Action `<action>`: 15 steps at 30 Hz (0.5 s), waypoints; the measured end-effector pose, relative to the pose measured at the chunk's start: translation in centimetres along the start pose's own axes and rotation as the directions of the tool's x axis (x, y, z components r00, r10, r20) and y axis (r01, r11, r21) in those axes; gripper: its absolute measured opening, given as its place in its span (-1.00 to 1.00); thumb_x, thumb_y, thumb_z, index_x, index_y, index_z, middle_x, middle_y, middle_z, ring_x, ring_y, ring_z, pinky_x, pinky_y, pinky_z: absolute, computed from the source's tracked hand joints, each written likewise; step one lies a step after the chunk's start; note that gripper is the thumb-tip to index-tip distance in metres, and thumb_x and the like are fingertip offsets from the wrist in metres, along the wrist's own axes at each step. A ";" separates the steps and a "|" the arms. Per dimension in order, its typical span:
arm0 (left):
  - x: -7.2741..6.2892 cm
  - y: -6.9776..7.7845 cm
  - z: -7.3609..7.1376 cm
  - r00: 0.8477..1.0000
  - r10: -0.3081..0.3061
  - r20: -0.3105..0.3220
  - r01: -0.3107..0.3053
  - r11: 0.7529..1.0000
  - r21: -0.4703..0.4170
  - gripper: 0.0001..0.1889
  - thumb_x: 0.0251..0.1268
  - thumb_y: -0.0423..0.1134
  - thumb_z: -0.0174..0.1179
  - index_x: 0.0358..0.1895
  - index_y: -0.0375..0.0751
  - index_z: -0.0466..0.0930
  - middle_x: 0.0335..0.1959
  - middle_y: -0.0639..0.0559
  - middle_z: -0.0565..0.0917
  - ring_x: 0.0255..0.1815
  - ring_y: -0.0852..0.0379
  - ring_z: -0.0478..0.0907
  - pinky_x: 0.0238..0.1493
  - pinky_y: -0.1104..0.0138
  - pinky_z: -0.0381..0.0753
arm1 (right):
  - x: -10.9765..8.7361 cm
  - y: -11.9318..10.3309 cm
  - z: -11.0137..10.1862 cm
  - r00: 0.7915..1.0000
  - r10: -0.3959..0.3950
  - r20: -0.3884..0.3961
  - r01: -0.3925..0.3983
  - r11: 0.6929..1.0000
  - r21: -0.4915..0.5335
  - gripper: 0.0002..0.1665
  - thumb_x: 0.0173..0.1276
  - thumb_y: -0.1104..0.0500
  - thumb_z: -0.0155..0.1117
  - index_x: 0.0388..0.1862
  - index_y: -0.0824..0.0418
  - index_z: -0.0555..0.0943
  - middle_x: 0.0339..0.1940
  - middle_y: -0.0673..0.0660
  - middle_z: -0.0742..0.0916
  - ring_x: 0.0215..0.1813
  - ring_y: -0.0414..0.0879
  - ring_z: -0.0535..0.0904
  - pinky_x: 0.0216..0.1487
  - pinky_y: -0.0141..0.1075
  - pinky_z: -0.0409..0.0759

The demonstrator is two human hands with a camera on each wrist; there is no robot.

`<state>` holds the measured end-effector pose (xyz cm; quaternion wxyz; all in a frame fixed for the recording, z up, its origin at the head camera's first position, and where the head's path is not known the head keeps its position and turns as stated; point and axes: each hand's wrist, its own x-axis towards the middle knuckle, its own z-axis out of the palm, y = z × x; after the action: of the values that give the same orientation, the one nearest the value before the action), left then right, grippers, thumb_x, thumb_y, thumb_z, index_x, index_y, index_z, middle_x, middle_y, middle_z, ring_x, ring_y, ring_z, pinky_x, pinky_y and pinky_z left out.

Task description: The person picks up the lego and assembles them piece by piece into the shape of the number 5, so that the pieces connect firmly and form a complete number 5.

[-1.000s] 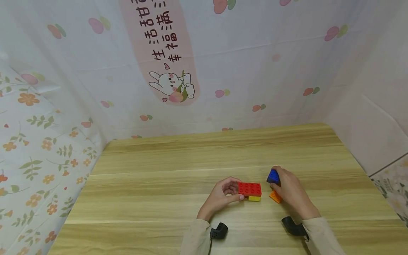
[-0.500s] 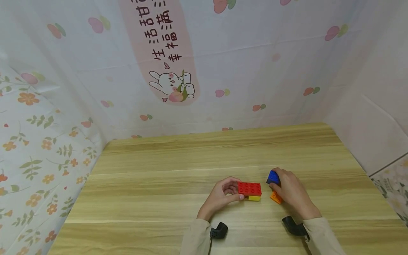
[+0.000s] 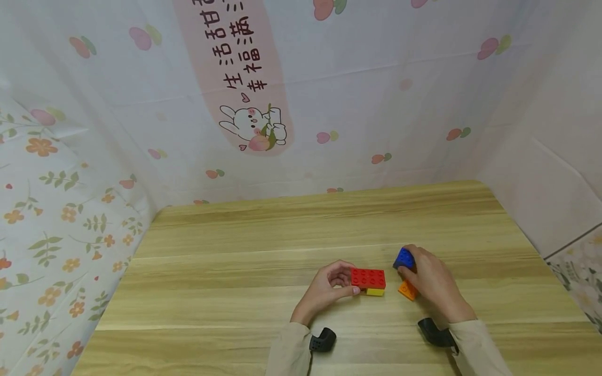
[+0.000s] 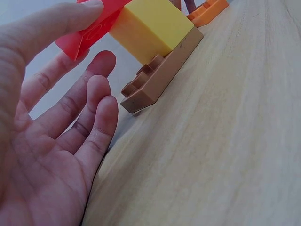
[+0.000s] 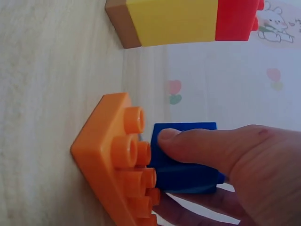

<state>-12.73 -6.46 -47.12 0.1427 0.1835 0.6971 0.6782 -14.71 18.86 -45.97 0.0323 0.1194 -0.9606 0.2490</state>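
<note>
My left hand (image 3: 323, 291) pinches one end of a red building brick (image 3: 368, 278) between thumb and finger, its other fingers loosely bent below. The red brick sits on a yellow brick (image 4: 153, 26), which stands on one end of a flat brown brick (image 4: 164, 73); studs show at the brown brick's bare end. To the right, my right hand (image 3: 431, 282) grips a blue brick (image 3: 404, 259), the thumb lying across its side. An orange flat brick (image 5: 101, 146) lies just beneath, its studs right at the blue brick's underside. Part of the orange brick is hidden by the hand in the head view.
Both stacks are on a wood-grain table (image 3: 244, 292). A patterned cloth (image 3: 352, 104) hangs behind the table, with flowered cloth (image 3: 70, 219) at the left. Black wrist mounts (image 3: 323, 340) jut from the sleeves close over the tabletop.
My right hand and the blue brick have shifted and tilted slightly over the orange brick. The left hand and its stack stay where they were.
</note>
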 end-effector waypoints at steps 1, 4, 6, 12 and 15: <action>0.0 0.0 0.0 1.000 0.000 0.001 0.000 1.000 -0.002 -0.61 0.06 -0.45 0.30 0.01 -0.35 0.51 -0.23 0.04 0.58 -0.24 0.01 0.45 -0.18 0.36 0.48 | 0.0 -0.1 -0.1 1.000 0.003 -0.004 -0.003 1.000 0.009 -0.45 0.13 0.27 0.37 0.06 0.48 0.44 -0.17 0.43 0.61 -0.20 0.24 0.57 -0.22 0.12 0.52; 0.0 0.1 0.0 1.000 -0.002 0.005 0.002 1.000 -0.005 -0.60 0.06 -0.46 0.30 0.03 -0.34 0.51 -0.23 0.04 0.58 -0.23 -0.02 0.45 -0.17 0.36 0.48 | 0.0 -0.3 -0.3 1.000 0.010 -0.018 -0.009 0.999 0.040 -0.41 0.14 0.26 0.36 0.10 0.48 0.41 -0.17 0.44 0.61 -0.24 0.20 0.57 -0.26 0.07 0.54; 0.0 0.1 0.0 1.000 -0.002 0.007 0.002 1.000 -0.004 -0.59 0.06 -0.46 0.30 0.04 -0.34 0.50 -0.23 0.04 0.58 -0.22 -0.06 0.45 -0.17 0.36 0.48 | 0.0 -0.5 -0.5 0.999 0.008 -0.033 -0.006 0.998 0.070 -0.39 0.14 0.25 0.37 0.12 0.47 0.40 -0.18 0.44 0.62 -0.29 0.15 0.58 -0.31 0.01 0.56; 0.0 0.2 0.0 1.000 -0.002 0.018 0.002 1.000 -0.001 -0.56 0.06 -0.46 0.29 0.08 -0.33 0.48 -0.21 0.02 0.57 -0.21 -0.10 0.45 -0.17 0.36 0.48 | -0.1 -1.0 -0.7 0.993 -0.049 -0.111 0.062 0.991 0.116 -0.42 0.12 0.25 0.40 0.10 0.42 0.46 -0.14 0.42 0.63 -0.34 0.11 0.61 -0.40 -0.08 0.58; 0.0 0.2 0.0 1.000 -0.010 0.021 0.010 1.000 -0.006 -0.56 0.08 -0.44 0.28 0.09 -0.33 0.48 -0.19 0.02 0.57 -0.22 0.03 0.45 -0.15 0.36 0.48 | -0.1 -1.4 -0.8 0.988 -0.075 -0.132 0.090 0.990 0.111 -0.42 0.12 0.23 0.41 0.11 0.41 0.47 -0.11 0.42 0.62 -0.36 0.11 0.61 -0.41 -0.08 0.58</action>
<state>-12.69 -6.48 -46.90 0.1540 0.1867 0.6945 0.6775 -14.28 18.11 -44.65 0.0970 0.1449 -0.9346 0.3101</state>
